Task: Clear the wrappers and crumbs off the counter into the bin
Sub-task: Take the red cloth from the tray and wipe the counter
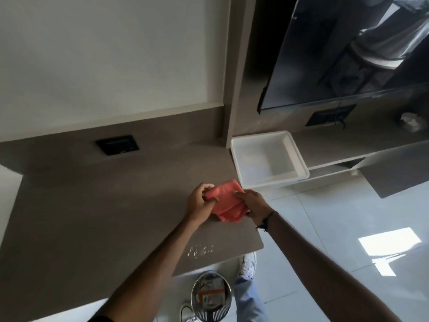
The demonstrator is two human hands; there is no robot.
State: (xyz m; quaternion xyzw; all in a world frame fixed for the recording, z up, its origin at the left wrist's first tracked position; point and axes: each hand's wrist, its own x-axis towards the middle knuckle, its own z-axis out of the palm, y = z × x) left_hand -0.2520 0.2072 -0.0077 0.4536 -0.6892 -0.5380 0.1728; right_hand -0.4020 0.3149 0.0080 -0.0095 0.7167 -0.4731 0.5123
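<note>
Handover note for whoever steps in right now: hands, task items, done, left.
Left hand: grip shut on the pink cloth, at its left edge.
Right hand: also shut on the cloth, from the right side.
Cloth is held folded just above the counter, near its right end.
Crumbs: small pale scatter on the counter's near edge, not yet wiped.
Bin: open metal bin on the floor just below that edge, with wrappers inside.
White tray sits beyond the counter's right end.
Done: no wrappers visible on the counter.
Left: sweep the crumbs into the bin.
</note>
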